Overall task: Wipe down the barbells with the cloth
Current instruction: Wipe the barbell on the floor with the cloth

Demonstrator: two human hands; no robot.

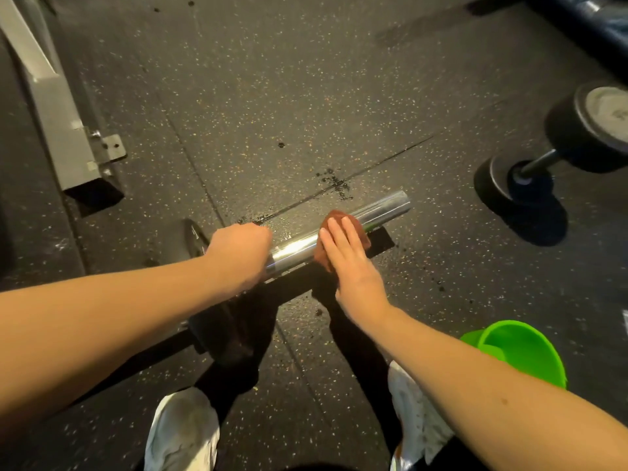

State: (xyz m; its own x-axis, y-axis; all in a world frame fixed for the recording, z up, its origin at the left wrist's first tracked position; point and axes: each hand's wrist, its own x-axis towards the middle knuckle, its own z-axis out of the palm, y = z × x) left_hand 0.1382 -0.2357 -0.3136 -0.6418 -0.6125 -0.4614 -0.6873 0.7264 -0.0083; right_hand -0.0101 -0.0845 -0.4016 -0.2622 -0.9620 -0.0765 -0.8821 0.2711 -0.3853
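lighting dim, warm; glare on chrome barbell sleeve (299,248); dark hard shadow under dumbbell (557,154); wide-angle bending at edges; corners soft

Left hand (239,248) grips barbell (384,207) — right hand (350,263) flat, fingers (334,232) straight.

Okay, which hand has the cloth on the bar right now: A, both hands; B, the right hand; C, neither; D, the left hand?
B: the right hand presses the brown cloth onto the chrome bar with straight fingers, while the left hand grips the bar bare.
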